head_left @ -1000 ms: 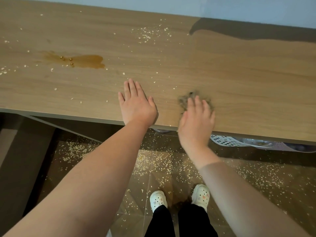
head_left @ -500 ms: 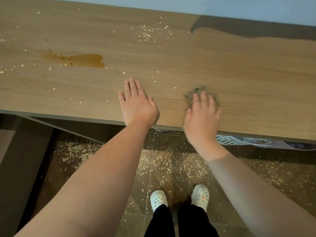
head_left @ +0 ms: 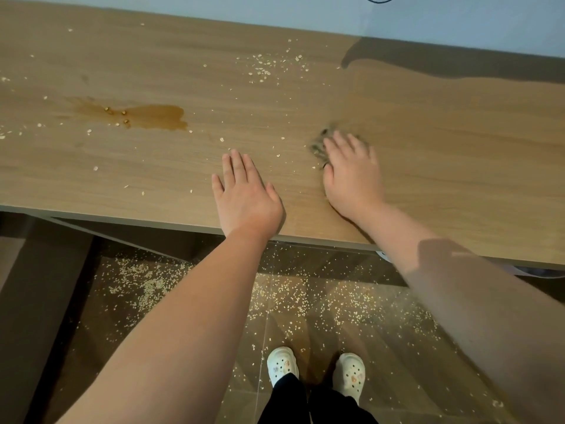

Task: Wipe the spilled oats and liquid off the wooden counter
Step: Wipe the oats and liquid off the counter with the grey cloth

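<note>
A wooden counter (head_left: 443,154) runs across the view. A brown liquid puddle (head_left: 153,117) with a few wet oats lies at its left. Dry oats (head_left: 266,67) are scattered near the back and in front of the puddle. My left hand (head_left: 244,197) rests flat on the counter near the front edge, fingers straight. My right hand (head_left: 351,175) presses a dark grey cloth (head_left: 318,148) onto the wood with straight fingers; only the cloth's left edge shows past the fingers, and both are blurred.
A pale wall (head_left: 458,19) backs the counter. Below the front edge, the tiled floor (head_left: 305,301) is strewn with oats. My feet in white clogs (head_left: 282,365) stand close to the counter. A dark cabinet side (head_left: 30,301) is at the lower left.
My right hand has pushed the cloth away from the front edge, farther onto the counter. The left hand stays flat in the same place.
</note>
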